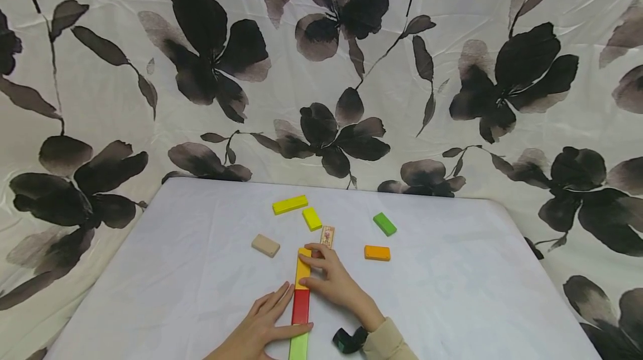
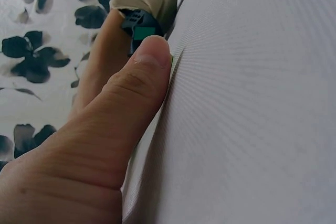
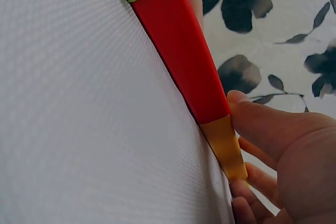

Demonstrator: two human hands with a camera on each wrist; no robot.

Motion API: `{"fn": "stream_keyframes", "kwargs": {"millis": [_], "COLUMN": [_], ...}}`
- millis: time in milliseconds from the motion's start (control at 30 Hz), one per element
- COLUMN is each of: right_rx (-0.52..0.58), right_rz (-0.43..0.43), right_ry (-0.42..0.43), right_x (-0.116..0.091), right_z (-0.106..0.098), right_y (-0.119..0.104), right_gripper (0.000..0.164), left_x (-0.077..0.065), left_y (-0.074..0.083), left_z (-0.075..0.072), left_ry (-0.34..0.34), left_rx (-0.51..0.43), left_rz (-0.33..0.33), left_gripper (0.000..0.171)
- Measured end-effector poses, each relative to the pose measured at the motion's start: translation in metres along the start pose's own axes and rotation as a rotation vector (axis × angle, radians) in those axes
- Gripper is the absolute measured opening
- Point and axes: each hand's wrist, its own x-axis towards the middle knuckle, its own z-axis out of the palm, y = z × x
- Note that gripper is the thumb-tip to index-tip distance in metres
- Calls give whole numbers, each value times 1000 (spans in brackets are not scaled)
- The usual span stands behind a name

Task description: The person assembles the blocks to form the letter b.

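Note:
A row of wooden blocks lies end to end on the white table. The near one is light green (image 1: 298,347), the middle one is red (image 1: 301,307), and the far one is orange-yellow (image 1: 303,270). My right hand (image 1: 334,284) pinches the orange-yellow block, thumb near its red end and fingers toward its far end. Straight fingers of my left hand (image 1: 261,321) lie along the left side of the red block, while its thumb (image 2: 149,59) reaches across where red and green meet. In the right wrist view, the red block (image 3: 181,51) and orange-yellow block (image 3: 226,145) touch.
Beyond the row lie a long yellow block (image 1: 289,205), a short yellow block (image 1: 312,219), a tan block (image 1: 265,245) and a patterned block (image 1: 327,235). Green (image 1: 384,224) and orange (image 1: 377,253) blocks lie right. A black strapped device (image 1: 348,341) sits at the right wrist.

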Motion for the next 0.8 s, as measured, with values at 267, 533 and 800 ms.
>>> {"fn": "stream_keyframes", "kwargs": {"millis": [267,533,800], "right_rx": [9,13,17], "right_rz": [3,-6,8], "right_ry": [-4,-5,2], "right_x": [-1,0,0], "right_z": [0,0,0], "right_y": [-1,1,1], "right_gripper": [52,52,52], "left_x": [-2,-1,0], "left_y": [0,1,2], "left_z": [1,-1,-2], "left_ry": [27,76,108], "left_rx": [0,-82,90], "left_rz": [14,-86,-121], "left_gripper": [69,91,121]}}
